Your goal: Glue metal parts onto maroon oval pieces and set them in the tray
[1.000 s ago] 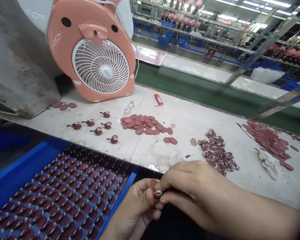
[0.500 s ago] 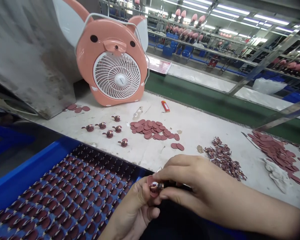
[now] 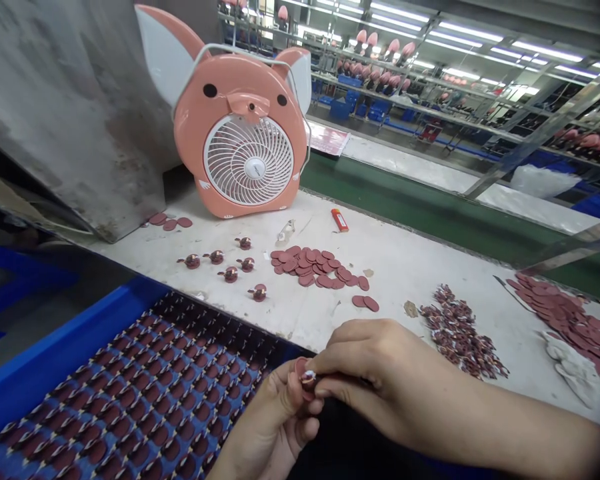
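Observation:
My left hand [image 3: 273, 417] is closed on a reddish-brown oval disc [image 3: 301, 366] at the bottom middle, above the bench's near edge. A small dark piece with a pale shiny middle [image 3: 308, 377] lies across that disc. From the right, my right hand [image 3: 385, 370] pinches at this piece with thumb and forefinger; the fingertips partly hide it. Beyond my hands lies a pile of similar loose discs [image 3: 317, 265]. Several discs with small pieces on them [image 3: 231, 274] stand to its left. Right of my right hand is a heap of small dark pieces [image 3: 463, 333].
A blue crate [image 3: 80, 333] holding rows of discs with pieces sits below the bench at left. A pink pig-faced fan [image 3: 190, 127] stands at the back, near a red lighter [image 3: 339, 220]. More discs [image 3: 565, 313] and a crumpled white cloth [image 3: 573, 367] lie at right.
The view has shifted slightly, so the bench and fan appear lower and further right. Both hands keep their hold, and my right fingertips now cover more of the small piece.

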A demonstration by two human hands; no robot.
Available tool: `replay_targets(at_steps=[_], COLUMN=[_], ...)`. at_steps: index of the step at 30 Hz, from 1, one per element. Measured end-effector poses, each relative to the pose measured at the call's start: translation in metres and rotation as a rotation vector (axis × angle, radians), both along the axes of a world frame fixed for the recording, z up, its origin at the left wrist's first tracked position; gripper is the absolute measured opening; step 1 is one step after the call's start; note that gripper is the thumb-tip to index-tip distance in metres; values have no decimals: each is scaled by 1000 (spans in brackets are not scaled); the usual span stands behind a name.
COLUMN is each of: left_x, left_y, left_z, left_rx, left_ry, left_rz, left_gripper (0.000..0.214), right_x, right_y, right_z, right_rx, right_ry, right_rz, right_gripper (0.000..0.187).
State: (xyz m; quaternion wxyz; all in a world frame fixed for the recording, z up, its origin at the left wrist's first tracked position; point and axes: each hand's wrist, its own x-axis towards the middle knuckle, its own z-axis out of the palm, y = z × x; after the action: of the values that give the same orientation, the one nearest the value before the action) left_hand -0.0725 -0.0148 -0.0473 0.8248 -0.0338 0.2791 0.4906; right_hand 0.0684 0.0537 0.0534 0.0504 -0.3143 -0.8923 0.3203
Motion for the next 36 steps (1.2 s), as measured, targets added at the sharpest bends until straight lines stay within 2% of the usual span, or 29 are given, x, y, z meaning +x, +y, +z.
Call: replay_targets(at_steps=[3, 6, 10, 13, 17, 21, 24, 26, 28, 31, 32, 34, 35, 36], left_x=[-6, -17, -30, -33, -35, -41, -41, -39, -36, -30, -28, -22, -18, -13], left_y=[1, 4, 6, 4, 1, 3, 4, 5, 7, 13, 16, 25, 30, 34], left_z=[-6, -13, -16, -19, -26, -27, -23, -20, -17, -12, -10, -5, -2, 0], left_rx=[66, 161, 108, 15, -88, -134, -168, -164, -117, -1, 37, 115, 152, 191], left_ry=[-22, -64, -31, 58, 95, 111, 194, 300, 451, 776, 887, 1056, 1101, 1122], left_rz=[8, -16, 19, 76, 72, 73, 68, 72, 96, 143, 150, 153, 150, 144], left_gripper=[19, 34, 55, 54, 56, 59, 59, 58, 55, 46, 44, 39, 38, 36], right_x=[-3, -11, -41, -73, -104, -119, -120, -108, -79, -6, 23, 74, 95, 110], right_y=[2, 12, 55, 105, 160, 183, 183, 176, 164, 132, 120, 93, 81, 70], right_z=[5, 16, 20, 5, -30, -57, -56, -38, -10, 33, 40, 37, 27, 13], right_rx=[2, 61, 265, 423, 477, 474, 456, 458, 478, 501, 481, 457, 419, 364], right_ry=[8, 32, 27, -205, -396, -512, -517, -464, -378, -249, -139, -4, 12, -26], right_rz=[22, 31, 22, -20, -52, -58, -48, -36, -35, -100, -211, -517, -685, -777], right_gripper=[17, 17, 12, 16, 15, 21, 23, 27, 31, 28, 27, 27, 31, 32])
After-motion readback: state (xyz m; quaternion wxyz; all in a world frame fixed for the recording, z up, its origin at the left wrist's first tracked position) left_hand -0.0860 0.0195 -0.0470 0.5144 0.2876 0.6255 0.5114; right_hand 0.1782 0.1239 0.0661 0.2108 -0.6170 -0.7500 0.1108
